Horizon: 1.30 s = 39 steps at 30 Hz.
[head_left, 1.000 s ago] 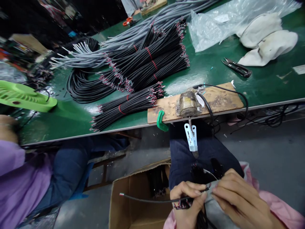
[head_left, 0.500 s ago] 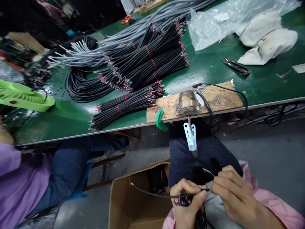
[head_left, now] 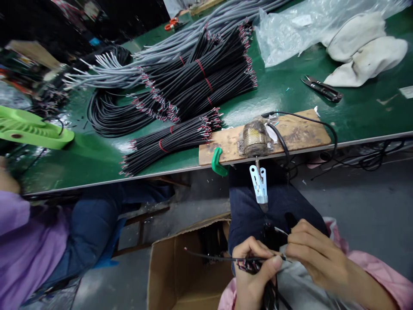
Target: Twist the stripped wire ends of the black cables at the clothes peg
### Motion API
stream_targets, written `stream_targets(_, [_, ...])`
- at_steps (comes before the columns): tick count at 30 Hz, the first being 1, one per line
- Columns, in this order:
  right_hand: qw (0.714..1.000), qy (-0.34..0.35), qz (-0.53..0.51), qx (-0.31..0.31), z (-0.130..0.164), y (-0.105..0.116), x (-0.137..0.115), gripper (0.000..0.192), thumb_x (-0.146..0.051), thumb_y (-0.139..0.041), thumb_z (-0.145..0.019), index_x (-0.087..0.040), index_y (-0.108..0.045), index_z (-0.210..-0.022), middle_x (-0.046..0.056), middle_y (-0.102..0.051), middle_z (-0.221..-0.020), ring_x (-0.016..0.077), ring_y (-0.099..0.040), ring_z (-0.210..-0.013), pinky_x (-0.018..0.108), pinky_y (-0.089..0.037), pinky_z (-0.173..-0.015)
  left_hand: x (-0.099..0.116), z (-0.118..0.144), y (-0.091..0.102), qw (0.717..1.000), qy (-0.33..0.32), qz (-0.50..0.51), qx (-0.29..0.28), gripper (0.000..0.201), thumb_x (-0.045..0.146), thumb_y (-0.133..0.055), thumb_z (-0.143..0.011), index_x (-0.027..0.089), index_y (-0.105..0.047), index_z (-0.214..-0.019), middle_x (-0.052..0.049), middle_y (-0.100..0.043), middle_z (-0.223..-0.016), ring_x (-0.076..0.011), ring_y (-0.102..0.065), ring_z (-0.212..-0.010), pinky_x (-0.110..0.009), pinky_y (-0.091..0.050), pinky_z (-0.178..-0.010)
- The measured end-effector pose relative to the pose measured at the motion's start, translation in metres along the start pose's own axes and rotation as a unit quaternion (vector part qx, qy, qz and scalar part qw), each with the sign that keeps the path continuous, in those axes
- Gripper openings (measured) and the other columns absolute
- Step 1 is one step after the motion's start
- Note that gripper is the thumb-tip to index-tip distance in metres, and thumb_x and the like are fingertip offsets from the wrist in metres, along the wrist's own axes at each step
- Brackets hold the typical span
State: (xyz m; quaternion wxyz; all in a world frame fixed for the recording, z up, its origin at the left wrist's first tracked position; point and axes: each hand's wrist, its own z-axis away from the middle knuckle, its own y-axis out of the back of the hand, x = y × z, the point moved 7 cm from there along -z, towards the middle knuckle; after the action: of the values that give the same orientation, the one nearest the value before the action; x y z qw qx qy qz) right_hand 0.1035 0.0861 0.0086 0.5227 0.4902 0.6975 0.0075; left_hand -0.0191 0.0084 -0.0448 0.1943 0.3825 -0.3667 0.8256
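My left hand (head_left: 254, 269) pinches a thin black cable (head_left: 213, 257) that sticks out leftward over an open cardboard box (head_left: 176, 275). The same hand also grips a bunch of black cables (head_left: 258, 269) with red and white stripped ends, lying on my lap. My right hand (head_left: 314, 254) holds the near end of the thin cable between its fingertips, just right of my left hand. Above them a small motor (head_left: 254, 140) on a wooden board (head_left: 300, 133) carries a white clip (head_left: 259, 185) on its shaft, hanging over the table's edge.
The green table (head_left: 97, 159) holds tied bundles of black cables (head_left: 174, 140), grey cables (head_left: 180, 47), a cutter (head_left: 321, 88), a plastic bag (head_left: 290, 30) and white cloth (head_left: 361, 47). A green clamp (head_left: 217, 162) grips the board. A person in a purple top (head_left: 29, 241) sits at left.
The thin cable's free end has moved rightward and slightly up over the box. Both hands have risen a little in view, still holding the cable.
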Motion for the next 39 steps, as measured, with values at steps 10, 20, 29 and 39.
stream_targets(10, [0.996,0.001,-0.09,-0.017,0.002,-0.006,0.007,0.022,0.001,-0.045,-0.093,-0.012,-0.059,-0.103,0.008,-0.061,-0.084,0.0187,-0.052,-0.078,0.036,-0.049,-0.069,-0.001,-0.004,-0.004,0.998,0.049,0.025,-0.027,0.02,0.013,-0.087,-0.06,0.015,-0.068,-0.058,0.002,-0.067,-0.054,-0.0056,-0.053,-0.044,-0.014,-0.036,-0.044])
stream_targets(20, [0.981,-0.097,-0.167,0.008,0.005,-0.022,0.017,0.021,-0.028,-0.037,-0.103,-0.018,-0.049,-0.089,0.003,-0.05,-0.078,0.0176,-0.049,-0.074,0.032,-0.045,-0.065,0.002,-0.006,-0.007,0.998,0.035,-0.02,-0.047,0.018,0.01,-0.085,-0.063,0.015,-0.068,-0.06,0.0,-0.072,-0.059,-0.0078,-0.059,-0.049,-0.016,-0.041,-0.05])
stream_targets(29, [0.994,-0.089,-0.05,0.035,0.008,-0.016,0.003,0.017,0.0,-0.041,-0.091,-0.015,-0.048,-0.091,0.005,-0.05,-0.081,0.0186,-0.046,-0.075,0.035,-0.042,-0.069,0.002,0.001,-0.002,0.999,-0.041,-0.017,0.008,0.019,0.01,-0.086,-0.061,0.019,-0.07,-0.06,0.003,-0.073,-0.059,-0.0092,-0.069,-0.057,-0.013,-0.05,-0.058])
stream_targets(39, [0.979,-0.141,-0.103,0.104,0.015,-0.022,0.011,0.015,-0.005,-0.043,-0.091,-0.019,-0.048,-0.088,0.002,-0.051,-0.076,0.0171,-0.049,-0.071,0.031,-0.047,-0.064,0.004,0.004,0.0,0.995,-0.081,-0.065,0.007,0.02,0.003,-0.08,-0.063,0.02,-0.069,-0.06,0.002,-0.074,-0.062,-0.0119,-0.071,-0.06,-0.016,-0.051,-0.06])
